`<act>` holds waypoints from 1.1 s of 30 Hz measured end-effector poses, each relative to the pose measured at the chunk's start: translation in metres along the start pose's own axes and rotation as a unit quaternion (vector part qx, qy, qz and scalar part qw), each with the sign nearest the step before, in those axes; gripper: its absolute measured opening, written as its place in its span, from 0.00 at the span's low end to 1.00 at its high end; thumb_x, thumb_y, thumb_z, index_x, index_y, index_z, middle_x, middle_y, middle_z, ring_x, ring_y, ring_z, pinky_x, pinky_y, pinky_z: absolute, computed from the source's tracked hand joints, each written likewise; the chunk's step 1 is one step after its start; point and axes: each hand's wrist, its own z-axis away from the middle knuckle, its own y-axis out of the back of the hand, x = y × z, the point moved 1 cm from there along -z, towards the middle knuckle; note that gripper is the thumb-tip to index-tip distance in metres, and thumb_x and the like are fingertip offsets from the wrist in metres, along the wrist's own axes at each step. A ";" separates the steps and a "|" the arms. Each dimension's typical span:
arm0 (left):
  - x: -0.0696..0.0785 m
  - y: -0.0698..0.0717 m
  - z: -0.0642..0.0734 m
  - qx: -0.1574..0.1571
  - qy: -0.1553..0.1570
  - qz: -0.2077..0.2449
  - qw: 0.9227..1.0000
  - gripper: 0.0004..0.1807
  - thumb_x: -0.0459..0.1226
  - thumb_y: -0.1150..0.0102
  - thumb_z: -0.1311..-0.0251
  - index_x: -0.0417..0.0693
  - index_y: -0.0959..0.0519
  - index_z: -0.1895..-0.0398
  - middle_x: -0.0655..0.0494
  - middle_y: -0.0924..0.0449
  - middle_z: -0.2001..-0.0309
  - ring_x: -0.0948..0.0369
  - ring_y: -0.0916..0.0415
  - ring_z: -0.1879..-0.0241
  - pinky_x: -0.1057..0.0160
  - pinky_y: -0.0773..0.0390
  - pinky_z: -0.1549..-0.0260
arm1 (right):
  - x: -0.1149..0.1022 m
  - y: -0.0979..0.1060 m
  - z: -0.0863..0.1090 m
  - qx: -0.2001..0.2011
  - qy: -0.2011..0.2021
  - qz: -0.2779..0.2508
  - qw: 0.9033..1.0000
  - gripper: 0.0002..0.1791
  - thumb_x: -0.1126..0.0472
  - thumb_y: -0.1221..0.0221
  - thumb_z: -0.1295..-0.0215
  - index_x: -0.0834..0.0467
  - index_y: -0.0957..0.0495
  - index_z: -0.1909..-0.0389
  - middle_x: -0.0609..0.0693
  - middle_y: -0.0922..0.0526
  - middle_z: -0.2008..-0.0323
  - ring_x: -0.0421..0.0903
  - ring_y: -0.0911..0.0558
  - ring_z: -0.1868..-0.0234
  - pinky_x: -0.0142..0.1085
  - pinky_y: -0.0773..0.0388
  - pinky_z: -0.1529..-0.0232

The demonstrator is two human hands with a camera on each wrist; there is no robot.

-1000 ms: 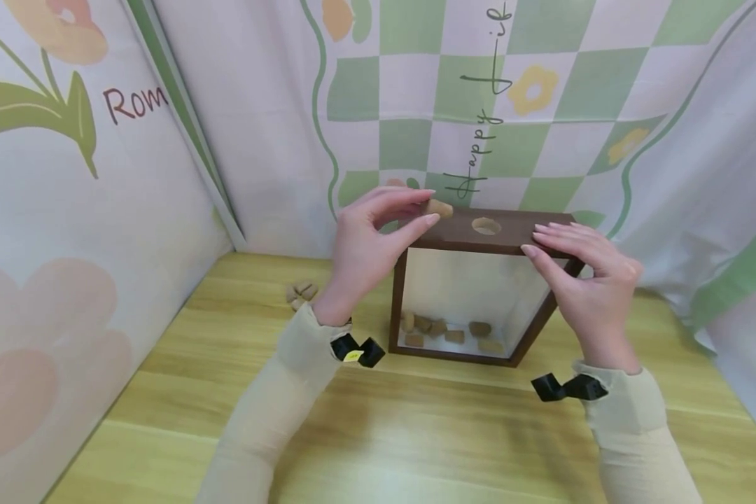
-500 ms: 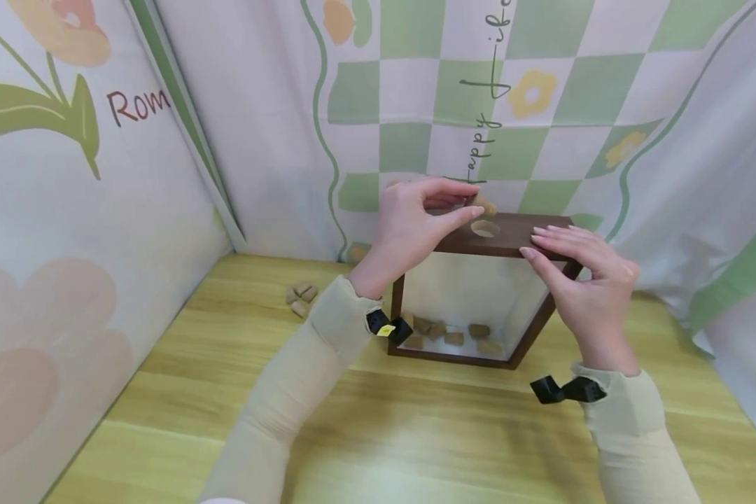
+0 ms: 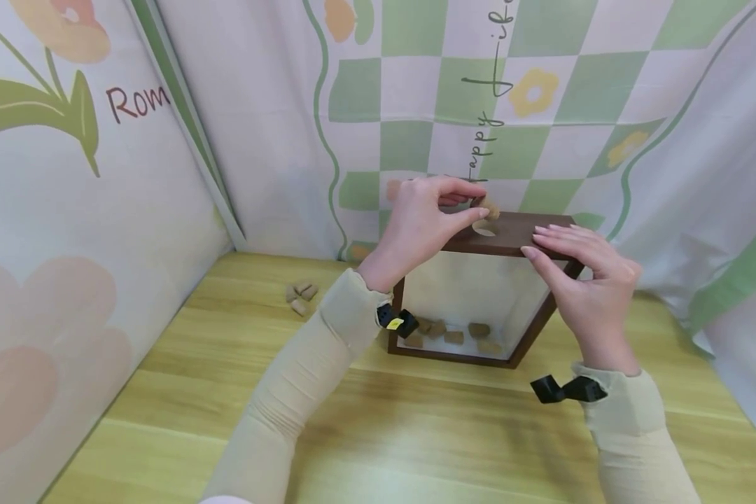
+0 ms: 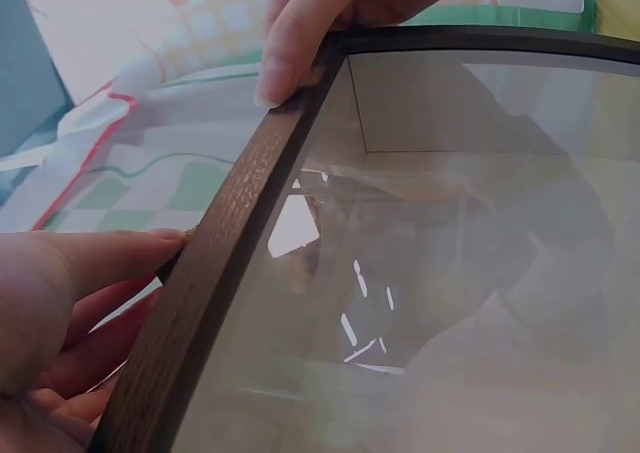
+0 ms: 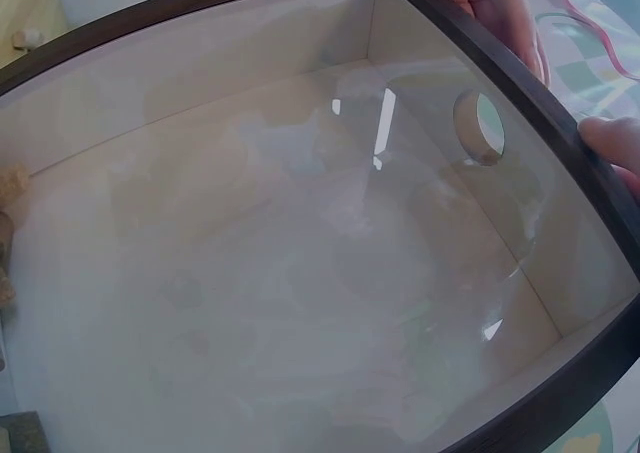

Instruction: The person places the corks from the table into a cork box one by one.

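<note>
A tan cork is pinched between the thumb and fingers of my left hand. It is just above the round hole in the top of a dark brown wooden box with a clear front. The fingertips of my right hand lie fairly straight on the box's top near its right corner, and the thumb touches the front edge. Several corks lie on the box floor behind the clear front. In the right wrist view, the hole is seen through the front, with no cork inside it.
Several loose corks lie in a small cluster on the wooden table, left of the box. A printed checkered cloth hangs close behind the box. At the left stands a floral-printed side cloth.
My left hand has carried the cork rightward from the box's left end to just over the hole, moving only slightly over the last half second. My right hand and the box have stayed put.
</note>
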 end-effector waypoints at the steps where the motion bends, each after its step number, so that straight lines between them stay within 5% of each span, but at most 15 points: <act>1: -0.001 0.000 0.000 -0.002 -0.001 -0.005 1.000 0.15 0.39 0.26 0.40 0.46 0.12 0.50 0.58 0.13 0.52 0.69 0.17 0.55 0.77 0.24 0.53 | 0.000 0.000 0.000 0.000 -0.001 0.001 1.000 0.12 0.65 0.21 0.49 0.64 0.10 0.64 0.60 0.11 0.63 0.46 0.14 0.52 0.44 0.24 0.40; 16: -0.002 -0.001 0.000 -0.026 0.009 -0.024 0.999 0.20 0.42 0.27 0.39 0.49 0.14 0.44 0.60 0.14 0.49 0.69 0.18 0.52 0.77 0.26 0.51 | 0.000 -0.001 0.000 0.005 -0.002 0.003 1.000 0.11 0.65 0.21 0.49 0.63 0.10 0.65 0.60 0.11 0.63 0.45 0.14 0.52 0.44 0.24 0.40; 24: -0.006 -0.002 0.003 0.021 -0.016 0.026 0.999 0.23 0.42 0.25 0.41 0.46 0.15 0.43 0.58 0.14 0.48 0.71 0.20 0.51 0.75 0.25 0.49 | -0.001 -0.001 0.000 0.001 -0.002 0.003 1.000 0.11 0.65 0.21 0.49 0.64 0.10 0.64 0.60 0.11 0.63 0.45 0.14 0.52 0.44 0.23 0.40; 33: -0.007 0.008 0.013 0.111 -0.072 0.071 0.989 0.21 0.38 0.23 0.44 0.43 0.14 0.47 0.54 0.13 0.51 0.72 0.20 0.50 0.70 0.24 0.48 | 0.001 -0.002 0.001 0.007 -0.004 -0.007 1.000 0.11 0.65 0.21 0.49 0.64 0.10 0.66 0.60 0.11 0.63 0.46 0.14 0.52 0.44 0.24 0.40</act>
